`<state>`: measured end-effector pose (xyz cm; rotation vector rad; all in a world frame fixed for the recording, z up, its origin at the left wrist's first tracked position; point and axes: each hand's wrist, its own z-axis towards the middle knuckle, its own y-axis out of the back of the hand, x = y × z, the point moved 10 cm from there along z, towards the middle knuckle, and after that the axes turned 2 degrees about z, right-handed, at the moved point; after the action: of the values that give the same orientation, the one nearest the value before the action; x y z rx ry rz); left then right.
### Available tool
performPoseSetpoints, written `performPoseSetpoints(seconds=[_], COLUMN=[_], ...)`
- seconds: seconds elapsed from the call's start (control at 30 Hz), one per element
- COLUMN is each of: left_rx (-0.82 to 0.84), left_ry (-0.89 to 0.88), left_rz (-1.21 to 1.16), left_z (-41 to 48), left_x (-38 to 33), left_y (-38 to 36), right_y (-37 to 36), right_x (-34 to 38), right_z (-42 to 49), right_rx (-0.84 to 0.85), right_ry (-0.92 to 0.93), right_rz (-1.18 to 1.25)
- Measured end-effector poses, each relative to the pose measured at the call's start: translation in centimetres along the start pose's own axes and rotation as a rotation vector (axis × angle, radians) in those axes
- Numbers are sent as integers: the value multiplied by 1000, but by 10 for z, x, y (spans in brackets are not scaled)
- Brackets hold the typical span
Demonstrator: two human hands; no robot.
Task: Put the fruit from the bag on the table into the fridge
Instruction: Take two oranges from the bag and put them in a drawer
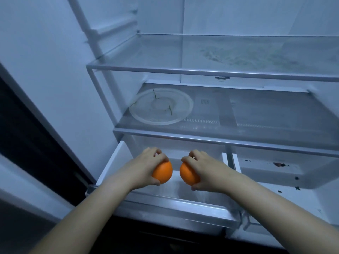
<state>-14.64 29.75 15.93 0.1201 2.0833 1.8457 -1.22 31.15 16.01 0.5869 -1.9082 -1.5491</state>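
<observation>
Both hands (146,166) (204,170) grip smooth round oranges (163,172) (188,174) above translucent drawer (174,206).

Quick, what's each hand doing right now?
Left hand: grips the left orange over the open drawer.
Right hand: grips the right orange.

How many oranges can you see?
2. One orange is held in the left hand, the other orange in the right hand, both over the open left fridge drawer. More may be out of view.
</observation>
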Motion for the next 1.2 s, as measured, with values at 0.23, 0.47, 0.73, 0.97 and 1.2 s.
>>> performPoseSetpoints(seconds=[0.23, 0.47, 0.73, 0.97, 1.2], left_rx=[145, 210, 328, 277, 314], left_ry=[4, -1, 8, 16, 67], left_rz=[-28, 82, 98, 48, 9], left_z=[21, 35, 41, 47, 46], left_x=[4, 11, 27, 32, 41], left_y=[-26, -33, -62, -76, -87], right_y=[-29, -39, -78, -92, -96], right_x=[-10, -25, -19, -18, -9], right_z=[22, 42, 66, 75, 79], right_rx=[127, 235, 386, 312, 276], right_ry=[-35, -85, -194, -175, -109], right_rz=[8, -55, 5, 25, -47])
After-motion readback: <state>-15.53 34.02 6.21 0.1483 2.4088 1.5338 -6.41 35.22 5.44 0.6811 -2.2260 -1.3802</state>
